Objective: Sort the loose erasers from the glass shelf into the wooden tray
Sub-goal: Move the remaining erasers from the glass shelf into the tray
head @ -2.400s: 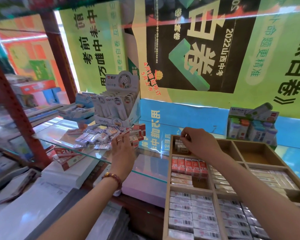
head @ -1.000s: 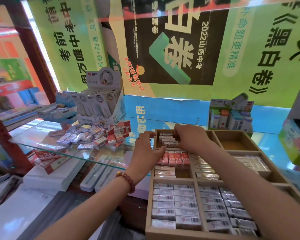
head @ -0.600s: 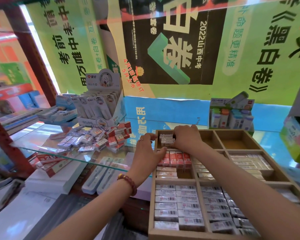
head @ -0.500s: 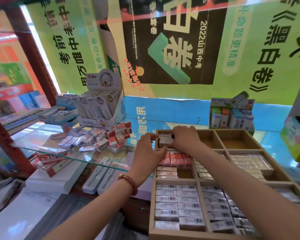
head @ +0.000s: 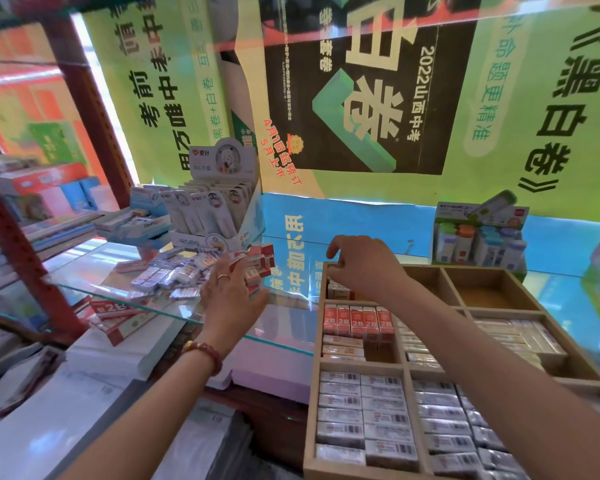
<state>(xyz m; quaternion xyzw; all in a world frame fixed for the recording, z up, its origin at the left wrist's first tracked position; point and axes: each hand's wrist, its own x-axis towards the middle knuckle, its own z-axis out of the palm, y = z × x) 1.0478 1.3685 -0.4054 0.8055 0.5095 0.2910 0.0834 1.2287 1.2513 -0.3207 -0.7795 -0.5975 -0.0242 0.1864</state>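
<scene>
left hand (head: 232,297): has left the wooden tray (head: 313,362) rim and gone left to the pile; fingers straight and spread, holding nothing.
right hand (head: 365,269): still over the tray's far-left compartment, fingers curled down onto the stack there; can't tell if it pinches one.
loose erasers (head: 174,276): heaped on the glass shelf (head: 84,266), left of the tray, many left.
meaning: last drop looks done and the next pick is starting; sorting is far from finished.

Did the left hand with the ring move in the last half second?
Yes. The left hand swung left, off the left wall of the compartmented wooden tray, and now reaches the pile of loose wrapped erasers on the glass shelf.
</scene>
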